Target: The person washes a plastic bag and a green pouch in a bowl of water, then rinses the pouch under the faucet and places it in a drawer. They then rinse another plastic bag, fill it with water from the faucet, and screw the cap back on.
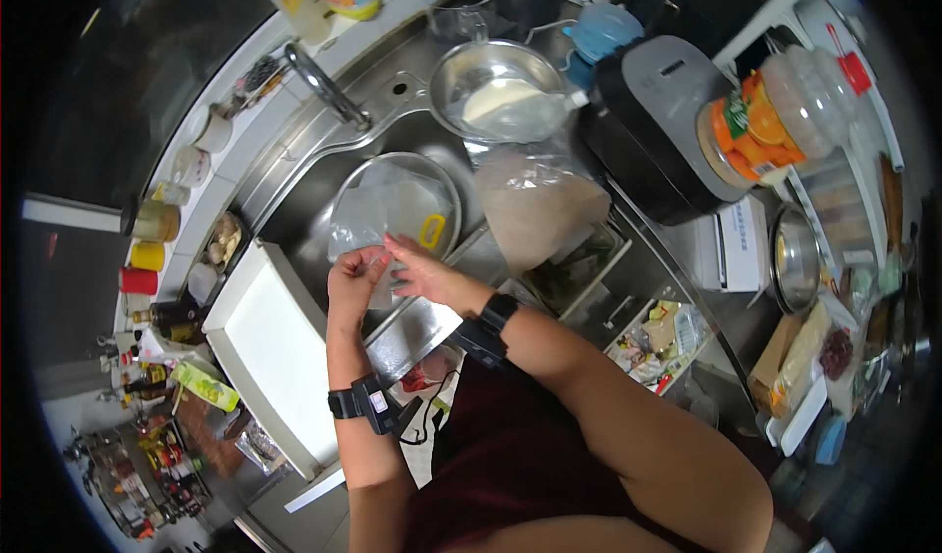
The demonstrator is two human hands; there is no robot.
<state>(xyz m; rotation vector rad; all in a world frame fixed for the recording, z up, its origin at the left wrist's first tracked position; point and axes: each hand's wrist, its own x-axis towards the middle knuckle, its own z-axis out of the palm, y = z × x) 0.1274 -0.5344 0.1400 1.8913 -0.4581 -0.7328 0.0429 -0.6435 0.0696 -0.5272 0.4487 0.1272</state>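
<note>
In the head view, a clear plastic bag (365, 211) hangs from my hands over the sink (306, 198). My left hand (355, 276) is closed, its fingers pinching the bag's near end. Close beside it, my right hand (428, 272) has its fingertips at the same edge of the bag, the thumb and fingers bent around it. Below the bag sits a round metal basin (453, 185), partly covered by the film. A yellow oval piece (431, 230) shows against the basin's inside, near my right fingers.
A steel bowl (446, 77) with a white-filled clear bag (505, 109) stands behind the sink, near the faucet (329, 90). A brownish bag (540, 210) lies at the sink's right. Further right are a dark appliance (653, 126) and a large orange-labelled jar (775, 121). Left stands a white tray (265, 342).
</note>
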